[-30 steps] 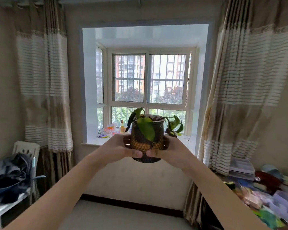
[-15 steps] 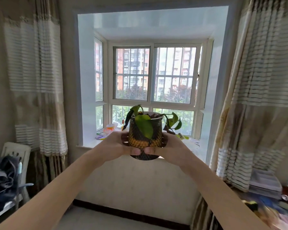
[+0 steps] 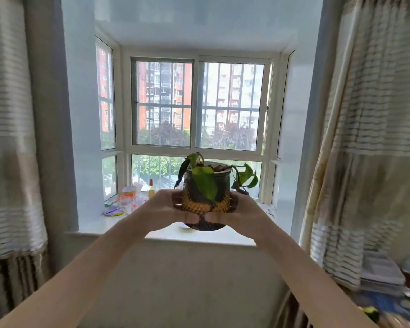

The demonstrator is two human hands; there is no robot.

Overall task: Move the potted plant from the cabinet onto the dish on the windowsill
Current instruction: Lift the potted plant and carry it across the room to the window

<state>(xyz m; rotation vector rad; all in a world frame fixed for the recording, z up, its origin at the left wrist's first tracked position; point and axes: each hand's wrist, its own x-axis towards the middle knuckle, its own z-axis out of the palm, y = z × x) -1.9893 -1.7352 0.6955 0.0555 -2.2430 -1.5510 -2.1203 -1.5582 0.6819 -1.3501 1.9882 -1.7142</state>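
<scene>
Closer now than a second ago, the window [image 3: 197, 105] fills most of the view and the sill [image 3: 199, 235] lies just beyond the outstretched arms; the pot has kept its place between the hands throughout. Curtains [image 3: 365, 138] hang at either side. Left on the sill sits a cluster of small clutter [image 3: 128, 200], well apart from the landing spot. The plant [image 3: 205, 195] — a dark mesh-patterned pot with drooping green leaves — is held upright in the air over the sill's front part, probably so that soil stays in and the base can come down flat. Left hand [image 3: 166, 209] and right hand [image 3: 239, 211] cup opposite sides of the pot, an even two-sided hold suited to level carrying. Fingers [image 3: 192, 217] are curled narrow around the lower wall, thumbs nearly meeting in front. Of the dish [image 3: 184, 226], only a pale sliver shows below the pot — the rest is hidden.
</scene>
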